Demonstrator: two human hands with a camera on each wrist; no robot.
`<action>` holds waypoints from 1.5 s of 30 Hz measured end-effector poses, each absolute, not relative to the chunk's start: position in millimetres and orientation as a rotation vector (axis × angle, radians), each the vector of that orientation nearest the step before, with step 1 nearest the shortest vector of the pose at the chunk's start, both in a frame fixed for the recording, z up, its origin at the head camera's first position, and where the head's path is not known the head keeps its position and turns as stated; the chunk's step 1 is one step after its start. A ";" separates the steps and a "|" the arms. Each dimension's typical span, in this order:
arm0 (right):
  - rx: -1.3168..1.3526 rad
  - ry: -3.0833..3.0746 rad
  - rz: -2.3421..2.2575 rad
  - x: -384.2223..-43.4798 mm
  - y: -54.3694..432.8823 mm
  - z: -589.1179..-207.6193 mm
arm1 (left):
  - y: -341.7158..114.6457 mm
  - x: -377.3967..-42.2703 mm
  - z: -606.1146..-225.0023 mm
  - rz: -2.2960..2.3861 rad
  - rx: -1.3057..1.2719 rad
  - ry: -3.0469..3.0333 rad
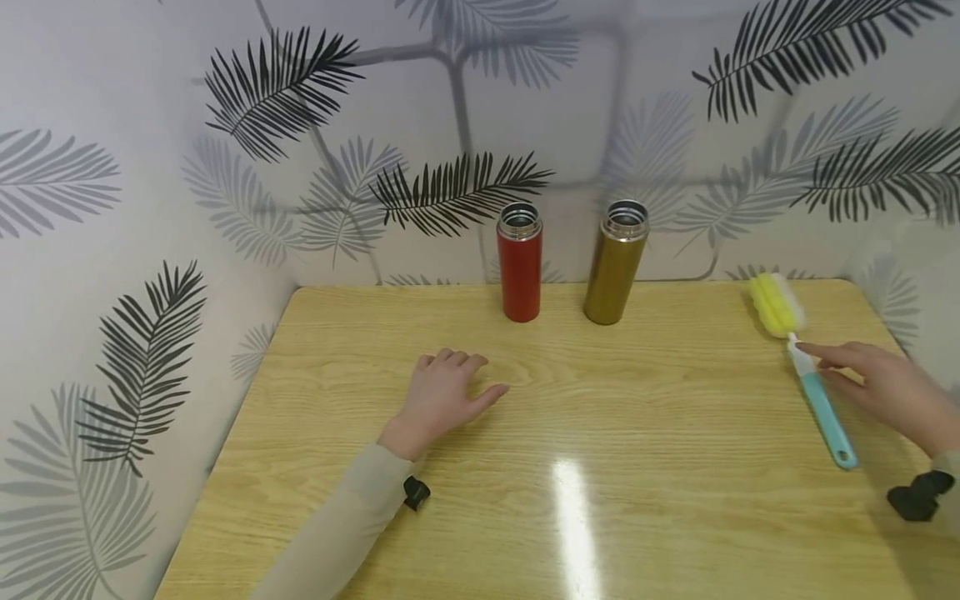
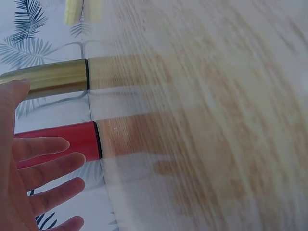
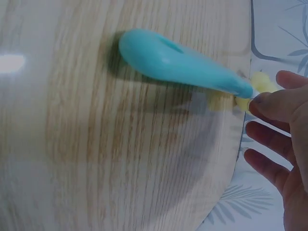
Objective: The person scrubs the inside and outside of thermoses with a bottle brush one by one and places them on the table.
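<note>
A bottle brush with a yellow sponge head [image 1: 776,304] and a teal handle [image 1: 825,412] lies at the right of the table. My right hand [image 1: 888,387] is at its white neck, index finger reaching over it and thumb beside it. In the right wrist view the thumb overlaps the end of the teal handle [image 3: 168,60], and the other fingers are spread. Over the table, left of centre, my left hand [image 1: 442,392] holds nothing, its fingers spread. Beyond it stand a red bottle [image 1: 521,275] and a gold bottle [image 1: 617,275], both without lids.
The bottles stand near the back edge of the wooden table [image 1: 525,450], close to a wall [image 1: 420,92] with a leaf pattern. A bright light reflection lies on the tabletop at the front centre.
</note>
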State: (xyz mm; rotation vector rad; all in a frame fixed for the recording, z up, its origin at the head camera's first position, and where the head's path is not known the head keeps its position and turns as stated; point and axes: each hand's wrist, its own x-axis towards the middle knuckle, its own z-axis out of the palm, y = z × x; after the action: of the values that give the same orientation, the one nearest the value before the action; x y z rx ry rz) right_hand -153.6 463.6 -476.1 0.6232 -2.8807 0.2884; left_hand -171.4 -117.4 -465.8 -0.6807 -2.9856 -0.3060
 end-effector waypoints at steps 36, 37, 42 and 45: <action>0.611 -2.932 0.387 -143.5 436.2 -467.1 | -121.3 -167.9 -470.5 -0.286 -0.695 -2.992; 0.606 -2.929 0.401 -142.8 432.8 -464.7 | -121.3 -168.1 -470.2 -0.290 -0.694 -2.995; 0.610 -2.884 0.416 -140.8 418.7 -453.3 | -121.1 -168.8 -468.1 -0.312 -0.692 -3.013; 0.622 -2.857 0.401 -140.2 411.6 -446.7 | -120.6 -169.4 -467.6 -0.314 -0.688 -3.013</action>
State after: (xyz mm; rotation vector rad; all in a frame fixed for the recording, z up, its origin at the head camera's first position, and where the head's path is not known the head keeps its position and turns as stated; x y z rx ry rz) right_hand -140.2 411.6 -446.7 0.6217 -2.8574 0.4013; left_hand -169.4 -120.6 -467.6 -0.6885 -3.0127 -0.3143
